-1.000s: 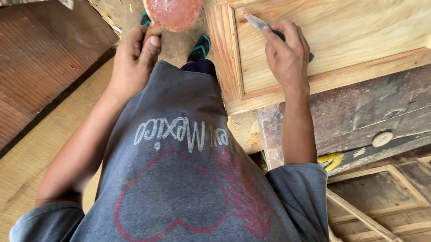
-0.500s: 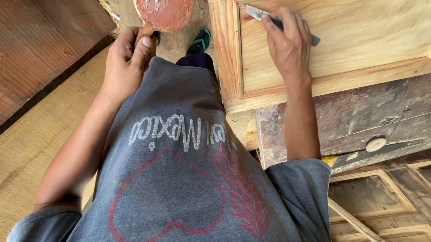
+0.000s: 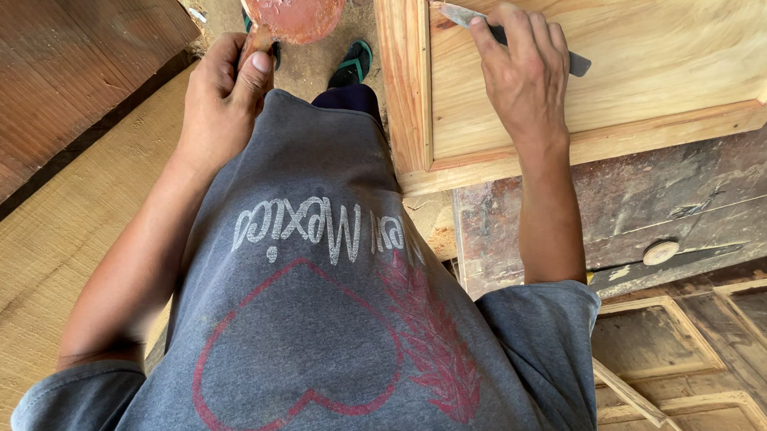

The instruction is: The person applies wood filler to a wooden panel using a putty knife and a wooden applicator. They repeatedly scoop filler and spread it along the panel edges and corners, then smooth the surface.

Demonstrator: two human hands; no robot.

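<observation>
Hands work apart at a pale wooden door panel (image 3: 636,71): the right hand (image 3: 522,74) grips a putty knife (image 3: 472,19) flat against its recess, the left hand (image 3: 223,102) clamps a reddish filler-caked board (image 3: 294,5) beside the panel, within the blade's reach.

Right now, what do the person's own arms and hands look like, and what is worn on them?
Both arms are bare from the upper arm down. The left hand and the right hand wear no gloves, and no rings, watch or bands show. The only clothing is the short sleeves of a grey T-shirt, which bears pale lettering and a red heart outline with a red leaf spray.
</observation>
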